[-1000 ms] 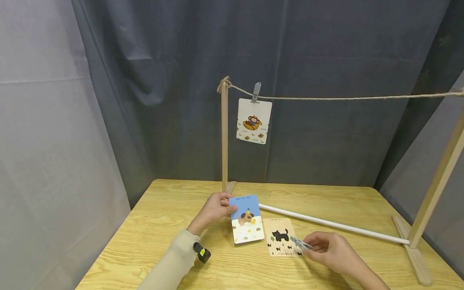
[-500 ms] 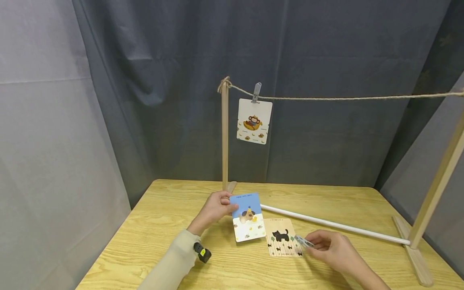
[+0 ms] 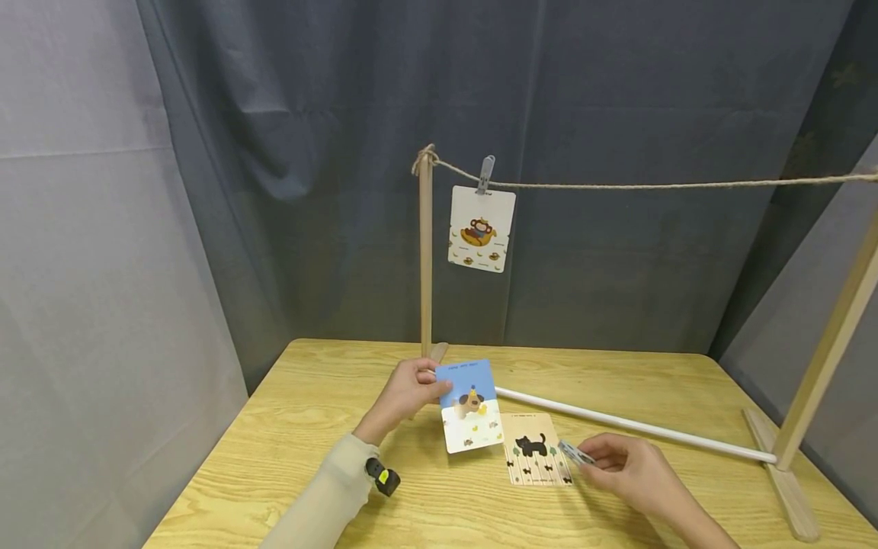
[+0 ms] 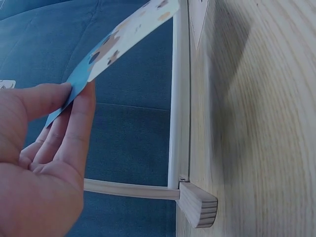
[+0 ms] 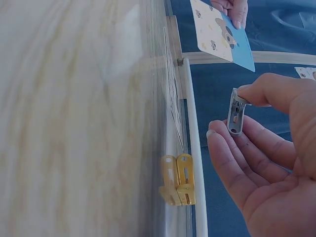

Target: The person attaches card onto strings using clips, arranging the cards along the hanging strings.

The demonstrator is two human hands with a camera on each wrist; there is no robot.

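A light wood-grain desk (image 3: 411,511) spreads from the bottom of the head view back to a curtained background. Nearest are the left forearm in a pale sleeve (image 3: 322,496), a small black device (image 3: 382,477) at its wrist, and the right forearm opposite. The hands are both occupied. The right hand (image 3: 638,469) pinches a gray clothespin (image 3: 575,453) between thumb and fingers, held above the desk just beside the right edge of a cat card (image 3: 531,448). That beige card lies flat, its black cat above a row of smaller ones. The right wrist view also shows a yellow clothespin (image 5: 186,178) on the desk, near the cat card.

A little farther off, the left hand (image 3: 408,393) grips a dog card (image 3: 472,412) by its upper left edge, thumb in front and fingers behind. The card, blue above and white below, is tilted and raised clear of the desk.

Behind it, a white rod (image 3: 631,423) runs slantwise along the desk between a right wooden post (image 3: 826,343) and a left wooden post (image 3: 425,259), each on a foot. A twine line (image 3: 638,186) is strung high between them; near its left end a gray clip (image 3: 485,172) holds a monkey card (image 3: 482,229), hanging slightly askew. Beyond hangs a dark blue-gray curtain (image 3: 309,191).
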